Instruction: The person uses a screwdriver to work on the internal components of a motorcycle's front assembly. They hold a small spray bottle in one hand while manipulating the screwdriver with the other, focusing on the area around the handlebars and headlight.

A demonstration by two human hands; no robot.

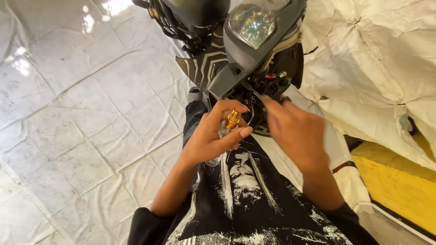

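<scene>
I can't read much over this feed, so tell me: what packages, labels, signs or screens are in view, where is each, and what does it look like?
Instrument panel: top centre on the motorcycle's handlebar housing, a rounded glassy screen in a dark grey surround, glare across it, dials unclear.
Packages, labels, signs: none that I can make out.
For reference: the left hand grips a small clear item with a gold metal cap; the right hand reaches toward the wiring below the panel.

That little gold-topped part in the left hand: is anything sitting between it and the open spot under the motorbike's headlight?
Partly. The gold-topped part, gripped by the left hand, sits just below the opening behind the headlight cover. The right hand reaches into that opening, with dark cables hanging there. Nothing else visible intervenes.
</scene>
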